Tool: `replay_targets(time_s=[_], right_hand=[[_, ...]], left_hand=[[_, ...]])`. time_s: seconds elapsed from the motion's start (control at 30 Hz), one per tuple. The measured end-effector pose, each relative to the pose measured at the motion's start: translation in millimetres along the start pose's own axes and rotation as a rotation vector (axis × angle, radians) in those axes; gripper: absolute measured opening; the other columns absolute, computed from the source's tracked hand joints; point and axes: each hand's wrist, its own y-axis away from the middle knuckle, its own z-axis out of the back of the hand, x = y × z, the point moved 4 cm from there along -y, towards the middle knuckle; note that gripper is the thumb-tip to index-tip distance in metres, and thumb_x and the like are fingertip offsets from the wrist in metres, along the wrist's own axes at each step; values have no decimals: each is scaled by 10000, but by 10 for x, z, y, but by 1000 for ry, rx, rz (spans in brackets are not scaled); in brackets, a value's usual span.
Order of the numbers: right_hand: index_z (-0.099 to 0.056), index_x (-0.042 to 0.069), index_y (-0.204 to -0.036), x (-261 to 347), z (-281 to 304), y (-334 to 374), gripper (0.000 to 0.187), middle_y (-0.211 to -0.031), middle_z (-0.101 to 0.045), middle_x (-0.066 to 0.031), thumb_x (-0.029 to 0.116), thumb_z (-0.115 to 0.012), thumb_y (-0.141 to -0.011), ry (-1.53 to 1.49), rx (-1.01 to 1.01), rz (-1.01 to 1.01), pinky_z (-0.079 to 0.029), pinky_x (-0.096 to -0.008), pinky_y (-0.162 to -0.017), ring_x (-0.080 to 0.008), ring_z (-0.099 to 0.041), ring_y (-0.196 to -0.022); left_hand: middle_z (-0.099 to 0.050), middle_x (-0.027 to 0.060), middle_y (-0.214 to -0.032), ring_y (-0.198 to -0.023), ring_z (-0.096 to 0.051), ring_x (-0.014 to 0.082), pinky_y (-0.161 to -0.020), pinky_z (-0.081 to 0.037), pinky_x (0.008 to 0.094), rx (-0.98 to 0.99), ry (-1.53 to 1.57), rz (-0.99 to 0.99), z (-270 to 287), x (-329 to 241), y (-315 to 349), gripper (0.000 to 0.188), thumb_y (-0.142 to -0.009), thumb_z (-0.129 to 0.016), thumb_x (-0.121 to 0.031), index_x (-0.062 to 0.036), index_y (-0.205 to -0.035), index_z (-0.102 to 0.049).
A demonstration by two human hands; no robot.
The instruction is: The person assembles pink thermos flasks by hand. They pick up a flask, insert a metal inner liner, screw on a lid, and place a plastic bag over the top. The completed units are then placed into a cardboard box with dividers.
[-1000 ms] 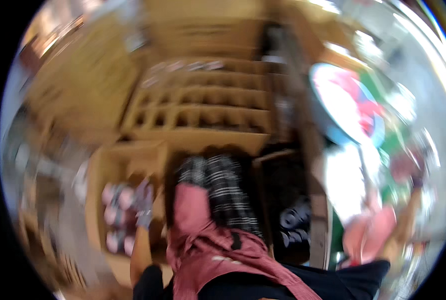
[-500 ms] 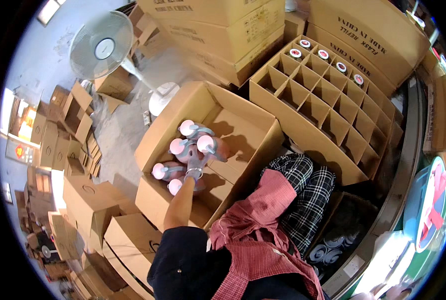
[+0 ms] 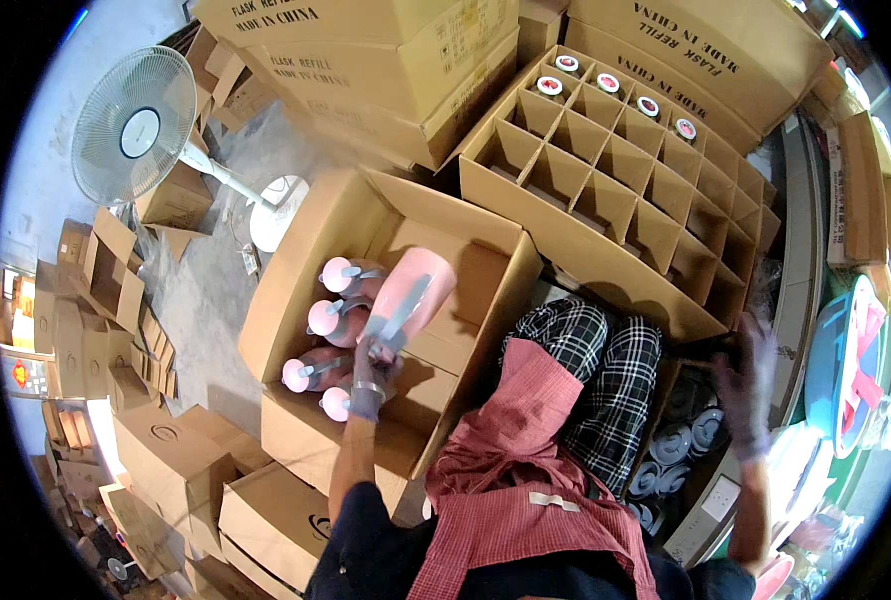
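Note:
My gloved left hand (image 3: 376, 362) grips a pink flask (image 3: 428, 278) by its grey handle side, holding it tilted above an open cardboard box (image 3: 466, 222). Inside that box, along its left side, stand several more pink flasks (image 3: 338, 322) with pale pink tops and grey handles. On the right, my gloved right hand (image 3: 746, 390) is raised, blurred, with fingers stretched out and nothing visible in it. Close to it is a dark box (image 3: 701, 385) holding several grey round plastic parts (image 3: 671, 443).
A divided carton (image 3: 606, 210) behind my knees holds several glass refills with white-and-red tops (image 3: 608, 83). Stacked cartons (image 3: 366, 70) stand at the back. A white fan (image 3: 141, 132) is far left, and a blue basin (image 3: 841, 365) sits at right.
My left hand has lifted a pink flask up from among the others in the box. My right hand has come into view on the right. The view has shifted slightly.

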Motion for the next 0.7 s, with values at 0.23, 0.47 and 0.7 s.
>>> replay_targets(time_s=[0.23,0.47,0.7], right_hand=[[-360,3,-1449,924,-755,-656,806,-1444,-403,-215,373,-724,-832,-611,82,357,-315,-437,-1119,-336,-370,-1362],[-633,-15,-857,-37,-620,-417,237,-771,-539,34,198,-595,-954,-1081,-7,-172,-415,-256,-639,-84,-490,-715],[-556,-34,-781,-155,-833,-94,227,-720,-448,-28,127,-613,-931,-767,-11,-185,-386,-283,-616,-127,-423,-698]], left_hand=[[-578,214,-1240,-983,-632,348,-828,-585,490,581,589,547,-1477,382,2094,660,-895,-508,-492,-45,-1376,-443],[-594,129,-1223,-1123,-595,194,-989,-469,316,801,-951,-121,-1963,462,2138,439,-946,-540,-99,22,-1361,-462],[-563,259,-1214,-1064,-579,410,-926,-457,390,922,-1074,-888,-2828,590,2031,586,-914,-627,-186,21,-1401,-376]])
